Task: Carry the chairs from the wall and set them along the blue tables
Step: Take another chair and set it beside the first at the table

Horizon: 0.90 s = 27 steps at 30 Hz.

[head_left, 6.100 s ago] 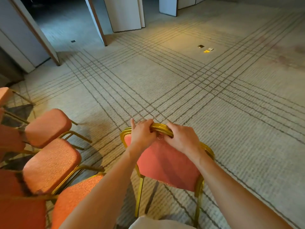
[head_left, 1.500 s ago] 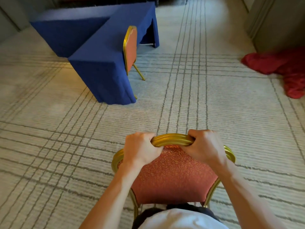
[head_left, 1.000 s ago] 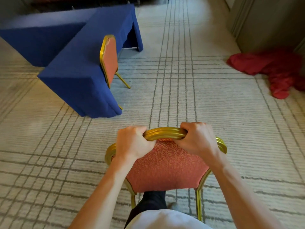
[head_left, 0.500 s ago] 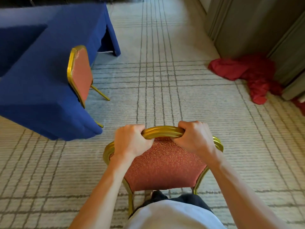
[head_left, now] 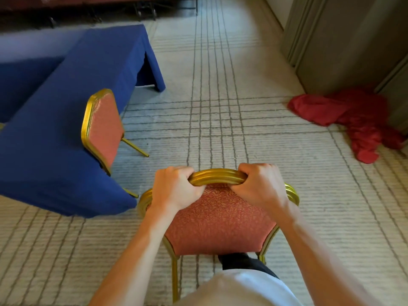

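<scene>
**1. Shirt** (head_left: 238, 288): white, at the bottom edge of view. A dark trouser leg (head_left: 240, 260) showed just above it, behind the chair's back legs.

**2. Chair** (head_left: 220, 221): red patterned pad, gold frame. I held it in front of my body with its back toward me, so the seat pointed the way I faced. I could not tell whether its feet were off the carpet.

**3. Left hand** (head_left: 174, 188): fingers curled tight over the gold top rail (head_left: 217, 176), left of centre.

**4. Right hand** (head_left: 258, 186): wrapped round the same rail, right of centre. I judged the two grips were set apart to hold the chair level and stop it swinging.

**5. Carpet** (head_left: 287, 217): pale with grey crossing lines, under everything.

**6. Blue table** (head_left: 55, 133): cloth hanging to the floor, ahead on my left. Its near corner lay just beside the left shoulder of the chair.

**7. Second chair** (head_left: 103, 129): same make, already set at the table's long side. Its seat was tucked under the cloth and its back faced out. The edge beyond it stood free, which I judged the likely place for mine.

**8. Red cloth** (head_left: 357, 120): heaped on the carpet against the wall panels (head_left: 344, 40). It lay well to the right, apart from the table.

**9. Dark furniture** (head_left: 143, 7): at the far end, too dim to name.
</scene>
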{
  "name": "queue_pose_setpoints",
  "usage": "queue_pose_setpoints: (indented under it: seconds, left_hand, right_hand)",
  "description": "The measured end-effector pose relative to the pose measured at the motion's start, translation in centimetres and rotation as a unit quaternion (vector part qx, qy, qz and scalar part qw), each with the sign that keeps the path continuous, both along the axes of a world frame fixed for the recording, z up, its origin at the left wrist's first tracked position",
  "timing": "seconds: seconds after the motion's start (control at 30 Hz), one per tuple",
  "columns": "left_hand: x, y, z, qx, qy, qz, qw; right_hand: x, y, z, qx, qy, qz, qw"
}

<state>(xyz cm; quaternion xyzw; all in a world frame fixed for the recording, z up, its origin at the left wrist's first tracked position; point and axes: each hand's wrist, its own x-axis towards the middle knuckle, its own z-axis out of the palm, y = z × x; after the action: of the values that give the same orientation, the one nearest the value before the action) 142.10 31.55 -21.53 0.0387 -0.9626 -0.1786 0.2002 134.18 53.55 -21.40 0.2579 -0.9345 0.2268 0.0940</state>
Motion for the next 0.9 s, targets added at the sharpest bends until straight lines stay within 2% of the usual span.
queue_pose_setpoints:
  seconds: [0.17, 0.57, 0.9]
  left_hand:
    - [-8.3, -1.6, -0.4, -0.008, -0.017, 0.009, 1.000]
    - [-21.2, -5.9, 0.8, -0.002, -0.036, 0.064, 0.997]
    - [-32.9, -15.1, -1.3, 0.009, -0.020, 0.080, 0.997]
  right_hand:
    - [-8.9, -1.8, -1.1, -0.003, -0.028, 0.022, 0.999]
    - [-24.6, -7.3, 0.5, 0.010, -0.052, 0.084, 0.995]
    - [-37.0, -17.0, -0.7, 0.041, -0.036, 0.094, 0.994]
